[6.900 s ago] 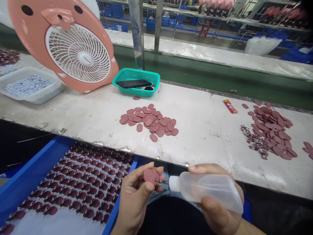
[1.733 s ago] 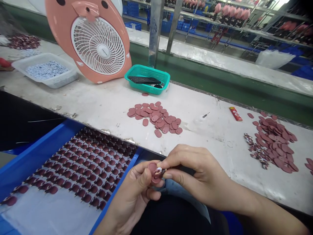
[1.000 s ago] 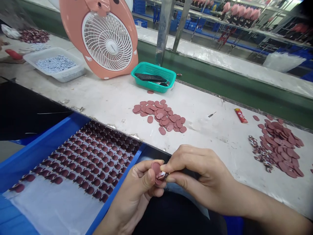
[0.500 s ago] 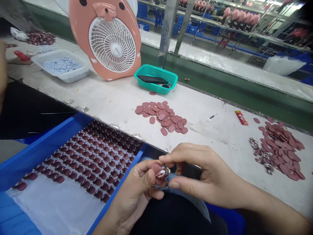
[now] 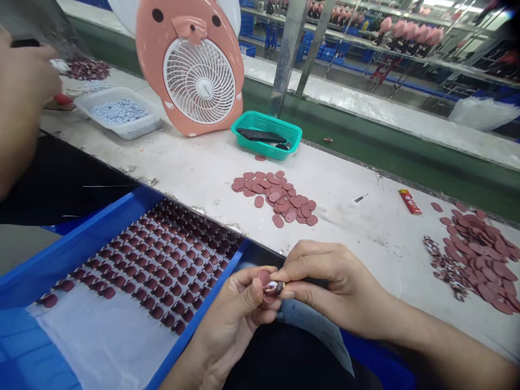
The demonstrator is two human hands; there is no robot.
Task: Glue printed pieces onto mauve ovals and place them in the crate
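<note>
My left hand (image 5: 231, 311) pinches dark-red oval discs (image 5: 264, 277) between thumb and fingers, just beyond the table's front edge. Against the discs sits a small shiny, dark-and-white piece (image 5: 274, 287). The thumb and fingertips of my right hand (image 5: 337, 281) close on the right end of that piece; fingers partly hide how it joins the discs. Loose matching discs (image 5: 280, 197) lie in a pile on the table (image 5: 195, 173). A larger disc pile (image 5: 483, 254) is at the right, beside a heap of small shiny pieces (image 5: 444, 268).
At lower left, a blue crate (image 5: 77, 233) holds rows of dark-red pieces (image 5: 162, 254) on a white sheet (image 5: 105, 336). Farther back stand a coral fan (image 5: 190, 70), a green basket (image 5: 266, 149) and a white tray (image 5: 138, 127). Another person's hand (image 5: 24, 92) is at far left.
My right fingers have closed in on the small shiny piece, where they were more spread before. The other person's hand has come farther into view at left. The view has shifted slightly.
</note>
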